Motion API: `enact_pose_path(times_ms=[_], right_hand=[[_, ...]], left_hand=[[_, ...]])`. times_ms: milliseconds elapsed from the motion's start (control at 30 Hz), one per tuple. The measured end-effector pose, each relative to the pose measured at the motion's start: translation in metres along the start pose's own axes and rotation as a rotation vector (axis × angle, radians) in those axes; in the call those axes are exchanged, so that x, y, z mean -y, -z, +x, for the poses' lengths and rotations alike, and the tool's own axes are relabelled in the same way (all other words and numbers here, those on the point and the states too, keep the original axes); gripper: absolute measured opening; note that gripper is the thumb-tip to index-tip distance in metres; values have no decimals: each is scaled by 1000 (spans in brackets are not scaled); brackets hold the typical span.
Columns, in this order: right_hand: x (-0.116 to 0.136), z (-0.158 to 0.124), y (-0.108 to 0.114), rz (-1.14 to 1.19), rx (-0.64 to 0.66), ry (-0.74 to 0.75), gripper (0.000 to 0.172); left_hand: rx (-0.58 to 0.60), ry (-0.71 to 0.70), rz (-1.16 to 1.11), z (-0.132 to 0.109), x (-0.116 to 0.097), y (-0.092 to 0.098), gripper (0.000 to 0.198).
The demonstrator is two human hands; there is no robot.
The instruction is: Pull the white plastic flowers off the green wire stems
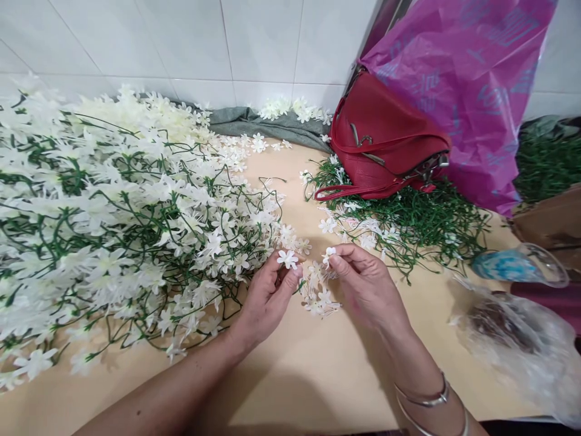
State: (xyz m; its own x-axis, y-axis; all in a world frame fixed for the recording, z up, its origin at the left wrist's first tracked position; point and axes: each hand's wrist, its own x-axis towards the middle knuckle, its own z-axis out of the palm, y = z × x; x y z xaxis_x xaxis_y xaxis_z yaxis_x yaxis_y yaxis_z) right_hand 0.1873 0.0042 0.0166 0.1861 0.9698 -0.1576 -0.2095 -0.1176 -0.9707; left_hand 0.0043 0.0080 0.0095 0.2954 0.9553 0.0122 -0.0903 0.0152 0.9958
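My left hand pinches a small white artificial flower between thumb and fingers. My right hand, with bangles on its wrist, pinches another white flower at its fingertips. Between and just below the two hands lies a little cluster of loose white flowers on the tan table. A big heap of finished white flower sprays on green wire stems covers the left of the table and reaches my left hand.
A red handbag rests on a pile of bare green stems at the back right, under a magenta plastic bag. Clear plastic bags lie at the right edge. A grey cloth runs along the tiled wall.
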Motion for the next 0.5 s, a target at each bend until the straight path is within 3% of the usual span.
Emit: enact_pose_path(times_ms=[133, 267, 400, 500], right_hand=[[6, -1, -1, 39, 13, -65, 35], [8, -3, 1, 76, 109, -125, 33], [8, -6, 2, 127, 343, -139, 20], [9, -9, -1, 116, 559, -69, 12]], left_hand=[[39, 42, 1, -1, 1, 3, 19], [41, 49, -82, 0, 0, 1, 17], [12, 41, -36, 0, -2, 1, 17], [5, -7, 70, -1, 2, 3, 19]])
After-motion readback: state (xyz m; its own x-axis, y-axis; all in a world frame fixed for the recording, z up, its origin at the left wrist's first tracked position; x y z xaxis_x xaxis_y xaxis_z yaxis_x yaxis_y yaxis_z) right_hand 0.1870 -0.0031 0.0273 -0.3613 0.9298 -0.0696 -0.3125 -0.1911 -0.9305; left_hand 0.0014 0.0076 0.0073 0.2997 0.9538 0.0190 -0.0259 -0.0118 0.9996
